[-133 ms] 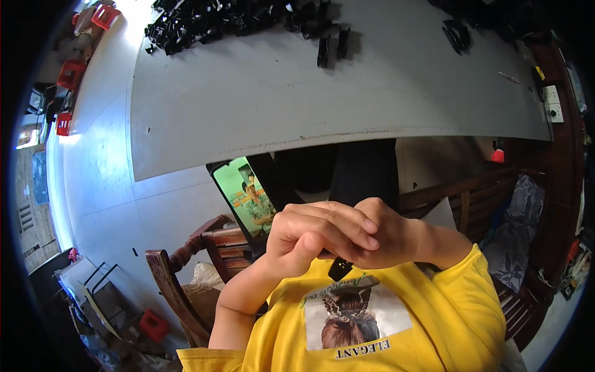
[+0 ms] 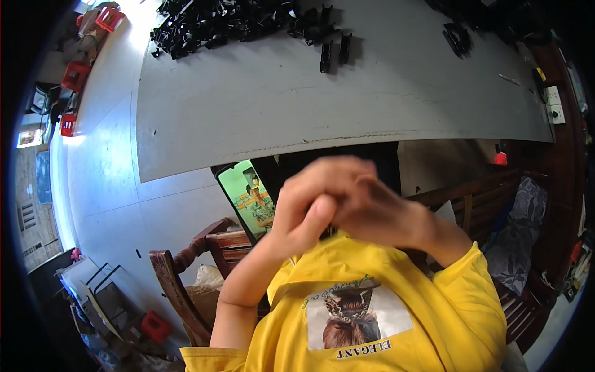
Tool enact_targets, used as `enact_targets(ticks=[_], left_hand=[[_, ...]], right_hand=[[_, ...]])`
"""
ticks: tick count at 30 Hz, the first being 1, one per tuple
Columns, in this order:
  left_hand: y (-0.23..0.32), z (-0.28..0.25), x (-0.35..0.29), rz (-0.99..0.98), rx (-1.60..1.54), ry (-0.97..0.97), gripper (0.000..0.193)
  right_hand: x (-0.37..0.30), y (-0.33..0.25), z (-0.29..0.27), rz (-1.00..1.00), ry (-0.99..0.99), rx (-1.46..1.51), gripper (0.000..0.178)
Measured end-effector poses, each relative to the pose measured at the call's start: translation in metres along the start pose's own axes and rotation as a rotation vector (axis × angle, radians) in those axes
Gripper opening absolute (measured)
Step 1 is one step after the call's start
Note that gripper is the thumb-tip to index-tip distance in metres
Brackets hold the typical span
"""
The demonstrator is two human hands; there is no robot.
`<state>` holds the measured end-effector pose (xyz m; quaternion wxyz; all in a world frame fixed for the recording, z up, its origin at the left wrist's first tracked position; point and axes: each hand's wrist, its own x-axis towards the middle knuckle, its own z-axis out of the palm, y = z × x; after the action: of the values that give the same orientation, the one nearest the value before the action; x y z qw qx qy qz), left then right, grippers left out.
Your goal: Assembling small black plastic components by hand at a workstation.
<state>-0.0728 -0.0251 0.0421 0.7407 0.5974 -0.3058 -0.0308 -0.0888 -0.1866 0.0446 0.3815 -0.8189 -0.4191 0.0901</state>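
Observation:
Above my yellow shirt [image 2: 434, 310], my two hands are pressed together. My left hand [image 2: 304, 208] is closed, its fingers lying over the right hand and its thumb pointing up. My right hand [image 2: 387, 214] is also closed, smeared by motion. A small black plastic part is clasped between them; a moment ago its end stuck out below the fingers, and now the hands hide nearly all of it. Beyond the hands, two similar black plastic parts [image 2: 326, 57] stand on the grey table [image 2: 248, 111], near a large heap of black parts [image 2: 223, 25].
A phone [image 2: 251, 195] with a lit screen leans left of my hands, below the table edge. Wooden chair arms [image 2: 164, 273] flank me on the left, a slatted bench [image 2: 471, 192] on the right. More black parts [image 2: 457, 40] lie at the far right. Red crates [image 2: 75, 75] stand far left.
Both hands have risen a little toward the table edge, and the right one blurs. The black part's end that showed beneath them is now mostly covered. The view has shifted slightly.

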Motion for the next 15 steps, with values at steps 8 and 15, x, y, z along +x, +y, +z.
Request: enact_targets(ticks=[8, 15], left_hand=[[-0.077, -0.076, 0.093, 0.13, 1.029, 0.26, 0.028], [-0.13, -0.104, 0.178, 0.222, 1.441, 0.161, 0.029]], right_hand=[[0.063, 0.104, -0.06, 0.348, 0.342, -0.609, 0.05], [0.073, 0.135, -0.038, 0.274, 0.525, -0.629, 0.041]])
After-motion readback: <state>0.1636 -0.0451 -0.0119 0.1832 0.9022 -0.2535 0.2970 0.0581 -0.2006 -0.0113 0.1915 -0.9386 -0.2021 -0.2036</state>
